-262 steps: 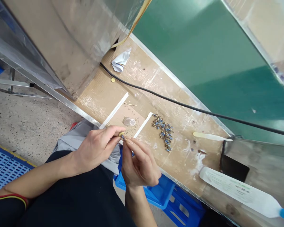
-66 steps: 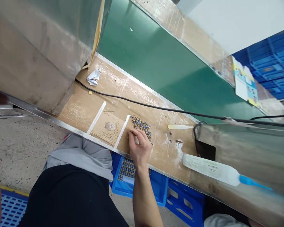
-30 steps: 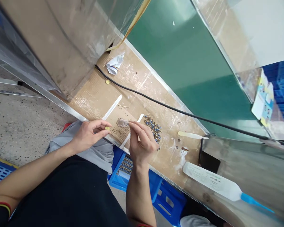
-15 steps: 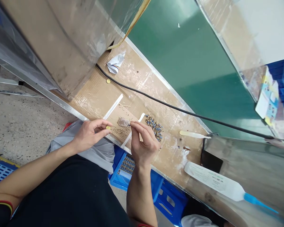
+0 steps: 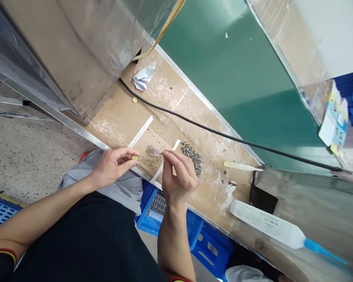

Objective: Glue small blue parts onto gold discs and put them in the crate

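Note:
My left hand (image 5: pixel 109 167) pinches a small round yellow disc (image 5: pixel 134 158) between thumb and fingers, over the table's front edge. Pinched at the fingertips, something small and thin is in my right hand (image 5: pixel 179 176); its kind cannot be made out. Its tip reaches the edge of a small clear plastic piece (image 5: pixel 153 151) on the cardboard-covered tabletop. Tiny brown bits (image 5: pixel 150 161) lie scattered between the hands. Just beyond my right hand is a pile of small blue and brass-coloured parts (image 5: pixel 192 156).
A black cable (image 5: pixel 194 124) crosses the table. Behind it lie a crumpled cloth (image 5: pixel 144 77) and another yellow disc (image 5: pixel 134 100). To the right are a pale stick-like tool (image 5: pixel 241 166) and a white bottle (image 5: pixel 266 224) with a blue nozzle. A blue crate (image 5: pixel 144 224) holds rows of parts below.
My right hand has shifted very slightly at the plastic piece. My left hand keeps its hold on the yellow disc.

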The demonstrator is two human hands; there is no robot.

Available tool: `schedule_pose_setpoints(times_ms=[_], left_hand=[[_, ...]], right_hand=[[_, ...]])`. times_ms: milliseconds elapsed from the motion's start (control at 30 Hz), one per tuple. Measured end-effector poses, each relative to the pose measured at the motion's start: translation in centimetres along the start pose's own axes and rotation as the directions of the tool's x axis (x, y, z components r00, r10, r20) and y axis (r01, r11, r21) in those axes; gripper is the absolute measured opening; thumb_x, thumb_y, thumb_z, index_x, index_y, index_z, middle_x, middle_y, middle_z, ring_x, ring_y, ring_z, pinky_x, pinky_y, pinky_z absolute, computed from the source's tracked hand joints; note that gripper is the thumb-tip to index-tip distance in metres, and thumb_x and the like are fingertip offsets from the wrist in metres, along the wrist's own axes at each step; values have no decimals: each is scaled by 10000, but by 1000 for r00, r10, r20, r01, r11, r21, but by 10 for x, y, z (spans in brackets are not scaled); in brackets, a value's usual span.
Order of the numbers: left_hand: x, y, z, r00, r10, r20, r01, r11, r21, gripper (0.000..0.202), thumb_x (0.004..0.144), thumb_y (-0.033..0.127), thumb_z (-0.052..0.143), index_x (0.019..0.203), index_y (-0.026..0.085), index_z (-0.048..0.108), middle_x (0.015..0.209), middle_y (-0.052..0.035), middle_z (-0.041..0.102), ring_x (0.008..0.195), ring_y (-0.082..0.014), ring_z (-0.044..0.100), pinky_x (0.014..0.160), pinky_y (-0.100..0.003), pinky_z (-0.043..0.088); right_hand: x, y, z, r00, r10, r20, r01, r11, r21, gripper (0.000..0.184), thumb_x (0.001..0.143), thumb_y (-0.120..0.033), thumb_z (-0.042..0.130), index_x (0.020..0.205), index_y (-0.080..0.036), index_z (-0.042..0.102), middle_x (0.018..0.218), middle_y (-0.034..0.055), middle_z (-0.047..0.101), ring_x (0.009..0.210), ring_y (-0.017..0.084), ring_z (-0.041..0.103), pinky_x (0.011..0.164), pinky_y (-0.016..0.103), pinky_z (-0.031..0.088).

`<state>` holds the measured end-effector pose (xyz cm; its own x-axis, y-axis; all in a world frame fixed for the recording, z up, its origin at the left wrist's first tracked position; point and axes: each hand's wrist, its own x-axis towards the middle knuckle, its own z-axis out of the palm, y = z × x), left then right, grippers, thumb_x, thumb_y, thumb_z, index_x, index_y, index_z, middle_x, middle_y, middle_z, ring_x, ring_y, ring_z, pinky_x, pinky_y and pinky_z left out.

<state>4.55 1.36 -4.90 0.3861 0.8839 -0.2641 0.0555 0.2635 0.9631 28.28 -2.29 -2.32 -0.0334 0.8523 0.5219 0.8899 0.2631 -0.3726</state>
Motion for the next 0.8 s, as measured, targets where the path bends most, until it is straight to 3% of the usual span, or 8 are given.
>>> schedule_pose_setpoints(times_ms=[100,333,800], left_hand=[[0,0,0,1000,0,-1,0,1000,-3,209,1016,301,825,1211,233,856,1013,-20,905,887,-184,872,850,-283,671],[0,-1,0,1000,2,0,-2,1000,-14,210,1020,317,821,1209,233,852,1015,-22,904,881,-185,869,844,-284,673],[0,-2,0,1000,2,1,-2,1000,-5,226,1021,343,822,1217,236,862,1019,-30,904,888,-192,866,850,-294,681]], right_hand=[[-2,1,1,1000,-21,17,21,1000,-20,258,1080,-95,727,1233,-281,820,1166,49,880,1065,218,847,943,402,683],[-4,4,2,994,18,-107,-24,998,-51,266,1051,-101,773,1230,-288,834,1138,43,876,1052,228,850,955,402,682],[-5,1,4,991,108,-82,-111,993,-38,181,1066,-148,774,1184,-264,849,1104,56,867,1027,224,840,913,382,680]])
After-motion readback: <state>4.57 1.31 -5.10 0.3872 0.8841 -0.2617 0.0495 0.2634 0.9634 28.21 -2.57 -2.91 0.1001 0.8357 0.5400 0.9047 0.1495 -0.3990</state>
